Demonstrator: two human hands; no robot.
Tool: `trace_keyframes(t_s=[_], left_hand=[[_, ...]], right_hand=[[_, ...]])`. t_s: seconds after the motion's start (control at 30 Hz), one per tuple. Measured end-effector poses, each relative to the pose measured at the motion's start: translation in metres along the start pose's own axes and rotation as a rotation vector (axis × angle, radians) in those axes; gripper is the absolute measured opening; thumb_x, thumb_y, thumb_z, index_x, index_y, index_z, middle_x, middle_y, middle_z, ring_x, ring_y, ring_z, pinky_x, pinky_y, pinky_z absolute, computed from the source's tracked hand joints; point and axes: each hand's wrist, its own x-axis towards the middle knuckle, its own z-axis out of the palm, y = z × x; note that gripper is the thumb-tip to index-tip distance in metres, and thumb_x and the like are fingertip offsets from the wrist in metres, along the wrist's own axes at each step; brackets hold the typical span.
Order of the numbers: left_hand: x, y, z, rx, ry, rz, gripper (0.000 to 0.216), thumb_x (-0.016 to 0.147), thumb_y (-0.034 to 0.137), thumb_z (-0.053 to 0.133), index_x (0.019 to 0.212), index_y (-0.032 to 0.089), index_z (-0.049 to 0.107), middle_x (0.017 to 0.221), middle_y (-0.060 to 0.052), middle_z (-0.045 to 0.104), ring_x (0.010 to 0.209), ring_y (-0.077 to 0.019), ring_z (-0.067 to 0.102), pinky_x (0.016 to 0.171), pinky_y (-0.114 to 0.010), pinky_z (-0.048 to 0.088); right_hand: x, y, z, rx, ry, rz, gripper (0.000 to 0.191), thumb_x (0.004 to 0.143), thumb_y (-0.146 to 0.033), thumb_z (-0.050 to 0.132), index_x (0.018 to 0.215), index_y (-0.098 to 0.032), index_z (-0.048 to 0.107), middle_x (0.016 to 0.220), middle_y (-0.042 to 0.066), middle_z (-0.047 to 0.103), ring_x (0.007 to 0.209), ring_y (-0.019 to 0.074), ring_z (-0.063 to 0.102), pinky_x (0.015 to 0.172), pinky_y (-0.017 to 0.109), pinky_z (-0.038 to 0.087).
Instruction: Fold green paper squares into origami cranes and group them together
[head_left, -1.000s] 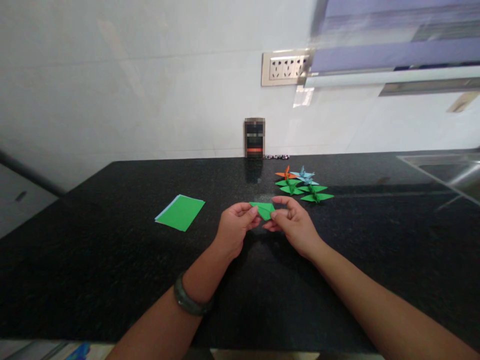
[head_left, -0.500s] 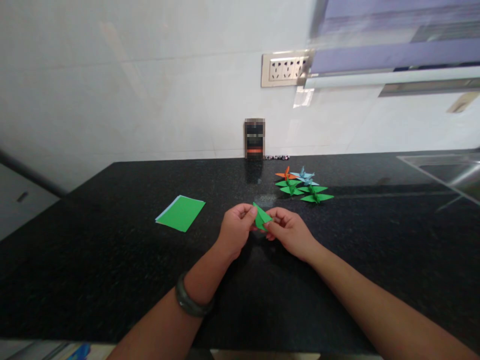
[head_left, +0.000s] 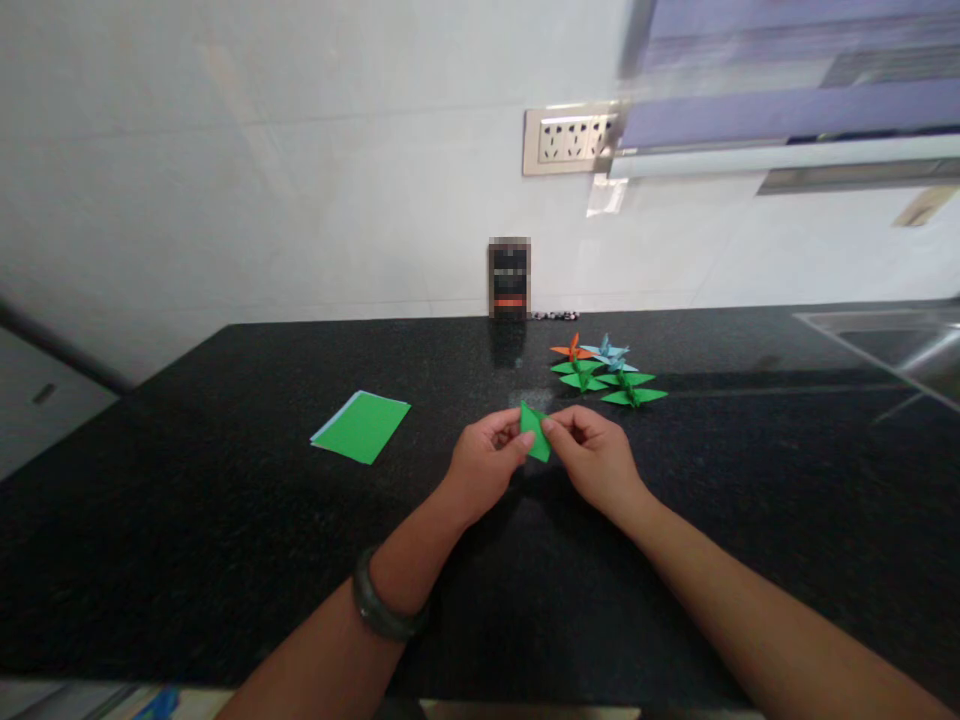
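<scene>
Between my two hands is a small piece of folded green origami paper (head_left: 535, 437), held up over the dark countertop. My left hand (head_left: 487, 455) pinches its left side, thumb across the front face. At its upper right edge, my right hand (head_left: 595, 452) grips it between thumb and fingers. Parts of the fingers behind the paper are hidden. Just beyond my right hand sit folded paper cranes: green ones (head_left: 634, 392), an orange one (head_left: 575, 350) and a light blue one (head_left: 609, 352).
A stack of square paper (head_left: 363, 428), green on top with light blue below, lies to the left on the black countertop (head_left: 225, 520). A blurred dark box (head_left: 510, 280) stands against the wall beside a beaded string (head_left: 555, 316). A sink edge (head_left: 877, 350) is at right.
The folded green paper has turned more upright and shifted slightly right. My left thumb has moved onto its lower face, and my right hand's grip has gone from its lower corner to its upper right edge.
</scene>
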Motion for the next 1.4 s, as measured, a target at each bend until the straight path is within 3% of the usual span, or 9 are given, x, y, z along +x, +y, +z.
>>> trace_keyframes(t_s=[0.13, 0.3, 0.4, 0.5, 0.7, 0.87, 0.97, 1.17, 1.4], left_hand=[[-0.001, -0.001, 0.004, -0.048, 0.007, 0.023, 0.049, 0.059, 0.012, 0.068, 0.108, 0.013, 0.059, 0.087, -0.005, 0.066, 0.074, -0.0134, 0.060, 0.066, -0.024, 0.048], [-0.002, 0.004, 0.003, -0.045, 0.050, -0.080, 0.037, 0.068, 0.021, 0.064, 0.104, 0.012, 0.061, 0.059, 0.002, 0.061, 0.041, -0.0067, 0.048, 0.038, -0.018, 0.036], [-0.002, 0.006, 0.001, -0.079, 0.037, -0.110, 0.031, 0.074, 0.029, 0.061, 0.100, 0.011, 0.063, 0.042, 0.005, 0.052, 0.031, -0.0049, 0.039, 0.032, -0.016, 0.026], [-0.002, 0.006, 0.000, -0.240, 0.051, -0.182, 0.024, 0.077, 0.034, 0.059, 0.085, 0.011, 0.063, 0.041, 0.004, 0.053, 0.031, -0.0052, 0.043, 0.031, -0.015, 0.027], [-0.001, 0.008, 0.001, -0.531, 0.069, -0.279, 0.013, 0.081, 0.020, 0.056, 0.078, 0.009, 0.062, 0.078, -0.008, 0.069, 0.072, -0.0149, 0.067, 0.060, -0.021, 0.050], [-0.003, 0.006, 0.005, -0.566, 0.037, -0.321, 0.013, 0.082, 0.017, 0.054, 0.080, 0.010, 0.064, 0.087, -0.010, 0.070, 0.081, -0.0187, 0.067, 0.071, -0.028, 0.049], [-0.004, 0.005, 0.008, -0.607, 0.030, -0.348, 0.013, 0.083, 0.017, 0.053, 0.082, 0.010, 0.065, 0.087, -0.010, 0.070, 0.082, -0.0193, 0.066, 0.078, -0.033, 0.047], [-0.004, 0.005, 0.010, -0.701, 0.043, -0.346, 0.011, 0.080, 0.014, 0.054, 0.081, 0.010, 0.065, 0.091, -0.011, 0.069, 0.090, -0.0216, 0.065, 0.089, -0.039, 0.042], [-0.003, 0.003, 0.011, -0.743, 0.032, -0.314, 0.012, 0.080, 0.014, 0.055, 0.080, 0.010, 0.066, 0.091, -0.010, 0.070, 0.090, -0.0212, 0.065, 0.092, -0.041, 0.041]], right_hand=[[0.000, -0.003, 0.000, 0.042, 0.032, 0.019, 0.023, 0.075, -0.035, 0.055, 0.064, -0.015, 0.058, 0.055, -0.001, 0.053, 0.050, 0.0105, 0.045, 0.049, 0.023, 0.036], [0.000, -0.005, 0.001, 0.154, -0.029, 0.062, 0.027, 0.074, -0.038, 0.056, 0.059, -0.016, 0.054, 0.048, -0.004, 0.047, 0.042, 0.0084, 0.039, 0.042, 0.021, 0.031], [0.001, -0.005, -0.001, 0.178, -0.043, 0.049, 0.028, 0.075, -0.039, 0.056, 0.059, -0.016, 0.053, 0.048, -0.004, 0.046, 0.043, 0.0082, 0.039, 0.042, 0.021, 0.030], [0.002, -0.005, -0.002, 0.164, -0.053, 0.026, 0.028, 0.075, -0.039, 0.056, 0.060, -0.016, 0.054, 0.048, -0.004, 0.046, 0.043, 0.0081, 0.039, 0.043, 0.021, 0.031], [0.003, 0.003, 0.000, 0.124, -0.021, 0.033, 0.027, 0.079, -0.040, 0.052, 0.066, -0.016, 0.054, 0.051, -0.003, 0.047, 0.045, 0.0093, 0.042, 0.045, 0.022, 0.036], [0.007, 0.010, -0.004, -0.143, 0.222, -0.235, 0.017, 0.075, -0.026, 0.060, 0.091, -0.018, 0.059, 0.077, 0.003, 0.055, 0.063, 0.0135, 0.052, 0.057, 0.028, 0.046], [0.009, 0.012, -0.007, -0.283, 0.217, -0.436, 0.017, 0.079, -0.019, 0.056, 0.094, -0.020, 0.064, 0.086, 0.006, 0.055, 0.074, 0.0163, 0.054, 0.062, 0.030, 0.049], [0.014, 0.014, -0.010, -0.485, 0.272, -0.654, 0.019, 0.081, -0.017, 0.056, 0.095, -0.022, 0.068, 0.090, 0.008, 0.060, 0.080, 0.0179, 0.053, 0.068, 0.033, 0.048], [0.015, 0.005, -0.013, -0.608, 0.290, -0.747, 0.017, 0.080, -0.016, 0.057, 0.092, -0.020, 0.069, 0.094, 0.009, 0.063, 0.083, 0.0189, 0.053, 0.071, 0.033, 0.048]])
